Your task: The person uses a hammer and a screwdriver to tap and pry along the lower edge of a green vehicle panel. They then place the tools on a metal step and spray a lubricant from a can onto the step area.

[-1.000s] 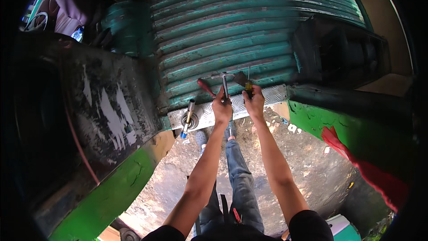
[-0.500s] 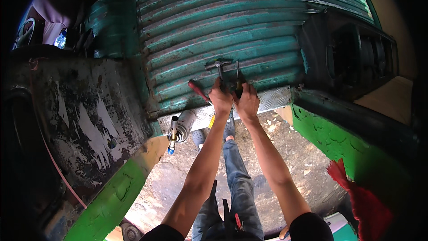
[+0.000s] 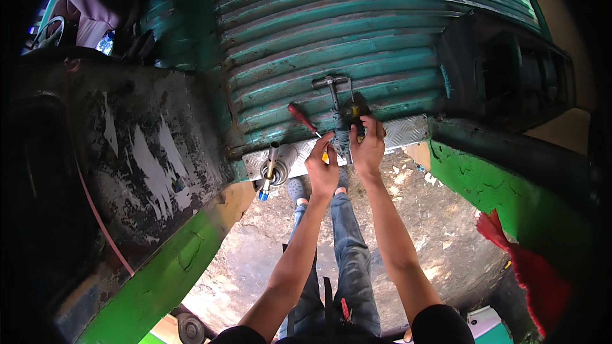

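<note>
A hammer (image 3: 332, 89) with a dark wrapped handle lies on the ribbed green metal floor, its head pointing away from me. My left hand (image 3: 322, 169) is left of the handle's near end, fingers apart and slightly bent. Partly behind those fingers shows a small yellow piece (image 3: 325, 157). On the handle's other side, my right hand (image 3: 368, 150) has thumb and fingers spread, near a screwdriver with a yellow and dark handle (image 3: 355, 112). Whether its fingertips touch that handle is unclear. Farther left rests a red-handled screwdriver (image 3: 301, 116), its shaft pointing toward my left hand.
A torch-like metal tool (image 3: 271, 169) with a blue knob stands at the left of the patterned metal sill (image 3: 408, 131). Green walls (image 3: 468, 178) flank the opening on both sides. Red cloth (image 3: 516, 255) hangs at right. My feet are on the ground below the sill.
Both hands have drawn back toward me and opened, uncovering the hammer's wrapped handle and the yellow and dark screwdriver handle. The whole view has shifted a little.
</note>
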